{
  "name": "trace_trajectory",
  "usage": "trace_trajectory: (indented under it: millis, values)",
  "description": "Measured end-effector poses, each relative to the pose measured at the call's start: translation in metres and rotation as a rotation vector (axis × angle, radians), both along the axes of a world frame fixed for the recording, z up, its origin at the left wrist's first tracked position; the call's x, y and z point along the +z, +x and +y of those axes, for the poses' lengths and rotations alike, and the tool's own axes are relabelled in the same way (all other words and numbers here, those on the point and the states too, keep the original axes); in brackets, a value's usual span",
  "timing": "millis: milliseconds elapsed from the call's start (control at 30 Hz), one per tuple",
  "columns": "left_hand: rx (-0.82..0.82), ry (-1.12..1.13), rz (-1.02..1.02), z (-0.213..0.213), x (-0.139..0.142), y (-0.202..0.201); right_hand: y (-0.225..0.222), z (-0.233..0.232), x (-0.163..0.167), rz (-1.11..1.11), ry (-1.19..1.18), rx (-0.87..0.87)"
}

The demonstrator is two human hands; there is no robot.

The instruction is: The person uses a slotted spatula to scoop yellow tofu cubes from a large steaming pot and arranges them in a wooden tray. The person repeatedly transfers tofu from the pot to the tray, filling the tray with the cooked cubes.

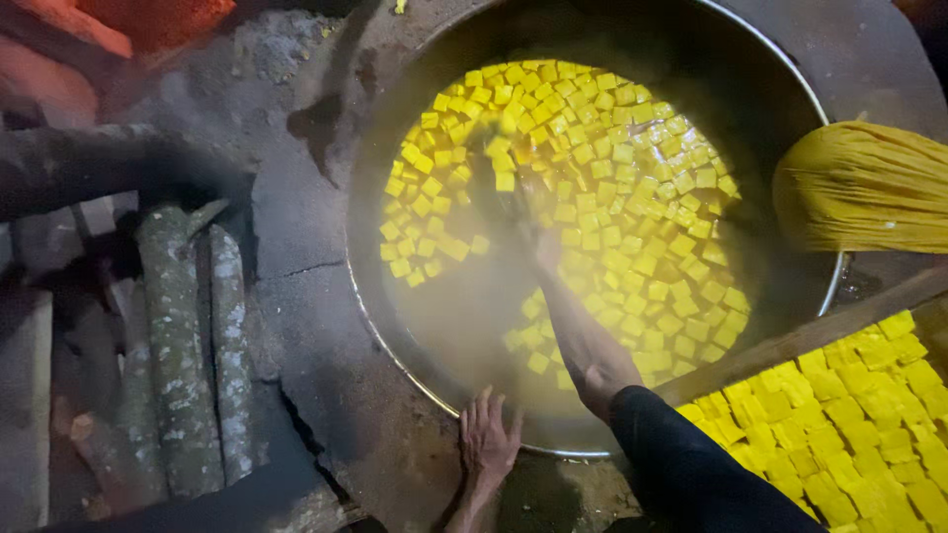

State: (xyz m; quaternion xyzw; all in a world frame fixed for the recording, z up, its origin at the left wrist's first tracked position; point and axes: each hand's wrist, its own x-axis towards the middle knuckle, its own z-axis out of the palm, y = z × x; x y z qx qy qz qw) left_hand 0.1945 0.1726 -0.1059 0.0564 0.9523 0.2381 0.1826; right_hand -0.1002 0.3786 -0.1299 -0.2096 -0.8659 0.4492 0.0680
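The right hand (541,242) reaches among yellow cubes (612,188) in the steaming pot (395,326); its grip cannot be told. The left hand (487,439) rests open-fingered on the pot's near rim.

pan (834,286): shiny metal rim | cubes (632,197): wet, glossy yellow | logs (178,355): rough, lichen-flecked bark | stove top (296,296): cracked, matt, sooty | cloth (864,188): yellow, pleated

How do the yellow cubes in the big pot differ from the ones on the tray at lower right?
The cubes in the pot float loose and scattered in steaming yellow liquid, with gaps of open liquid; the cubes on the tray lie dry, packed side by side in rows. The right hand reaches in among the pot's cubes, while no hand touches the tray's. The left hand rests at the pot's rim. Both sets are yellow and look similar in size.
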Motion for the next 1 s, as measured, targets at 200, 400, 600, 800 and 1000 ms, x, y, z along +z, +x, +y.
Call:
trace_trajectory:
  millis: [200,400,600,800,1000]
  values:
    - [0.070,-0.045,-0.024,0.007,-0.011,0.009,0.033,0.025,0.053,0.096,-0.238,-0.015]
    - [-0.034,-0.235,0.165,0.005,-0.010,0.033,0.172,0.116,0.123,0.019,-0.356,-0.091]
    - [-0.080,-0.043,0.434,0.008,0.008,0.056,0.395,0.267,0.149,-0.005,-0.041,-0.173]
    - [-0.299,0.259,0.575,0.115,0.045,0.072,0.650,0.391,0.177,-0.105,0.223,-0.336]
    - [-0.579,0.647,0.555,0.332,0.093,0.108,0.796,0.459,0.189,-0.401,0.326,-0.464]
